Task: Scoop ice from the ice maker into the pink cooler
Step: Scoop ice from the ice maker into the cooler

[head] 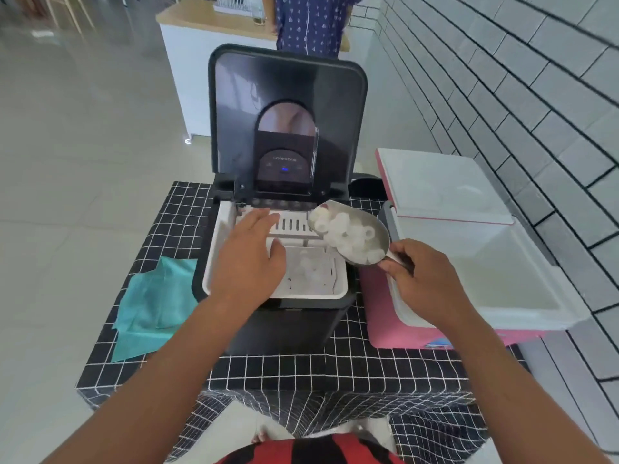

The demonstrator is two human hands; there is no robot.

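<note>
One full load of ice [348, 234] sits heaped in the metal scoop [351, 236], so I judge I am at the carry step: lifted out of the ice maker [278, 209], not yet tipped into the pink cooler [435, 336]. My right hand [423, 279] is closed around the scoop's handle, bowl pointing away from me and up to the left of my knuckles. My left hand [249, 254] lies flat with fingers spread over the white ice basket [214, 262], seemingly steadying it

Next I need to swing the scoop rightward, past my right hand, over the cooler's open white rim, keeping the bowl level until it clears the edge, then tilt. Heaped as it is, pieces could slide off the lip on the way

Under my left palm the basket holds a few pale pieces, I think; blur makes it hard to count. Beyond my right hand the cooler's inside looks white and bare, with its lid [445, 185] hinged open behind
</note>
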